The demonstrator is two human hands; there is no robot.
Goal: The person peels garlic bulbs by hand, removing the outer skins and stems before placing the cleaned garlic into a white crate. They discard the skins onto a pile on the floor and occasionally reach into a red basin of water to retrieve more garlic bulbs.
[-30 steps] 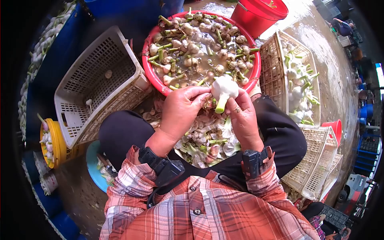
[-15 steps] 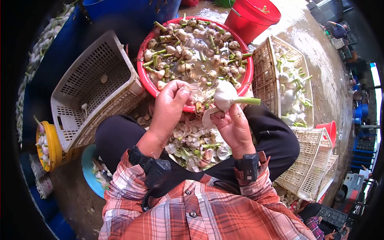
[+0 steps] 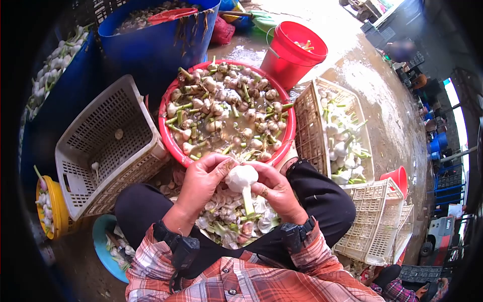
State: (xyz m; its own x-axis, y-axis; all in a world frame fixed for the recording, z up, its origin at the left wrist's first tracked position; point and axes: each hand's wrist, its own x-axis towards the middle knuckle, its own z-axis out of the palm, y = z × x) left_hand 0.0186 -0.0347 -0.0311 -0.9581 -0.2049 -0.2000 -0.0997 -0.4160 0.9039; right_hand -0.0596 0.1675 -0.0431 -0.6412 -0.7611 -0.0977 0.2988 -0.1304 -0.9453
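A white, peeled-looking garlic bulb [image 3: 242, 176] is between my two hands, its green stem pointing down toward my lap. My left hand [image 3: 202, 182] is closed, thumb and fingers pinching at the bulb's upper left side. From the other side, my right hand [image 3: 277, 190] grips the bulb, with fingers partly hidden behind it. Below them lies a heap of garlic skins and stem scraps [image 3: 236, 221] between my legs. Just beyond my hands, a red basin [image 3: 164, 132] holds unpeeled garlic bulbs in murky water.
On the left stand a grey-white crate [image 3: 116, 176] with two bulbs, a yellow bucket [image 3: 61, 206] and a light-blue basin [image 3: 100, 246]. A crate of white garlic [image 3: 312, 121] and a red bucket [image 3: 287, 58] are on the right. Blue tubs [image 3: 156, 45] stand behind.
My left hand has come right to meet the bulb. The bulb's stem has swung from pointing right to pointing down. The camera view has tilted up, showing more background.
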